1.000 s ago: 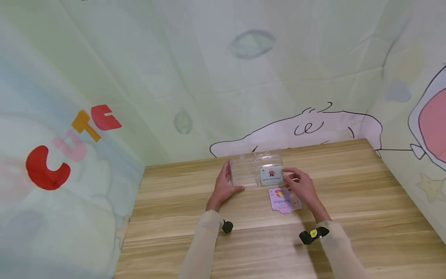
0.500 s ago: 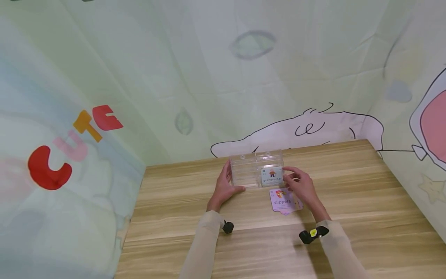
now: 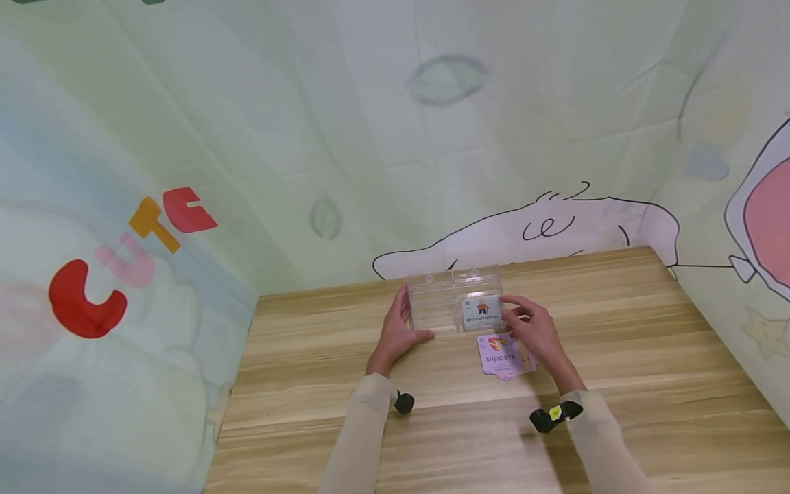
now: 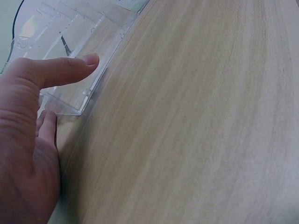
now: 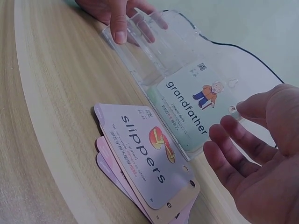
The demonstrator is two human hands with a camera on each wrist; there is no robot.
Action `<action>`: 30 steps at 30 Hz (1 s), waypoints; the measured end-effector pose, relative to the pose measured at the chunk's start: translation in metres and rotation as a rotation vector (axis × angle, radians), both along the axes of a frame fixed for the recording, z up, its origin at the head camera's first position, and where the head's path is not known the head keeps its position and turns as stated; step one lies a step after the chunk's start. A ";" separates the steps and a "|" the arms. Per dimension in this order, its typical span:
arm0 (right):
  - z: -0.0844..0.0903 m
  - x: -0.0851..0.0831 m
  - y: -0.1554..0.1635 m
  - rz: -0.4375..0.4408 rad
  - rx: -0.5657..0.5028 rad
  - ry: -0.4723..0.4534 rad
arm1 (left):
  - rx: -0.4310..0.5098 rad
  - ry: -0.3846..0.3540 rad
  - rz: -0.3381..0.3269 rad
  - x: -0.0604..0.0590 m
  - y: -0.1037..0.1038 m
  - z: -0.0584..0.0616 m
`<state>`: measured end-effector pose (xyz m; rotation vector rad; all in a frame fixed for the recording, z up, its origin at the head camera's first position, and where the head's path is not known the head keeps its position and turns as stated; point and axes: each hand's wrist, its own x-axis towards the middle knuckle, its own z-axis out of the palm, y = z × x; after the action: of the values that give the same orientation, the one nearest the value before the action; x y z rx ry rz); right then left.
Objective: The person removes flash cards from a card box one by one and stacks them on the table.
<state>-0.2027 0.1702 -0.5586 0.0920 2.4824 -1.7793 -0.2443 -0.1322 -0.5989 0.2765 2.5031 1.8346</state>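
Observation:
A clear plastic card rack (image 3: 432, 302) with stepped tiers in two columns stands near the table's back edge. My left hand (image 3: 398, 333) grips its left end, the thumb stretched over the front lip and the fingers along the side. In the rack's right column, at the front tier, leans a pale "grandfather" flashcard (image 5: 191, 105). My right hand (image 3: 532, 326) has curled fingers at this card's right edge, fingertips pinching there beside the rack's end. Below the rack lies a fanned pile of flashcards, a lilac "slippers" card (image 5: 140, 149) on top, partly overlapped by the right hand in the head view.
The wooden table (image 3: 457, 425) has its back edge against a printed cloth backdrop (image 3: 370, 137) with cartoon drawings. At the left, the cloth carries coloured letters (image 3: 154, 223). The left columns of the rack show bare tiers through the plastic.

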 end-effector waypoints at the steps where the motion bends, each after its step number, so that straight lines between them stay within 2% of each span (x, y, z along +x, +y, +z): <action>1: 0.000 0.000 0.000 0.002 0.004 -0.002 | 0.001 -0.001 -0.001 0.000 0.000 -0.001; 8: 0.001 -0.001 0.000 0.001 0.008 -0.018 | -0.023 -0.040 -0.002 0.000 -0.001 -0.001; 17: 0.001 -0.002 -0.001 0.001 -0.027 0.017 | -0.029 -0.034 -0.003 -0.001 -0.001 -0.002; 30: 0.001 -0.002 -0.006 -0.024 0.014 0.083 | -0.029 -0.036 0.004 0.000 -0.001 -0.001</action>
<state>-0.2052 0.1644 -0.5578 0.0495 2.5611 -1.8113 -0.2440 -0.1334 -0.5998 0.2348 2.5058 1.7867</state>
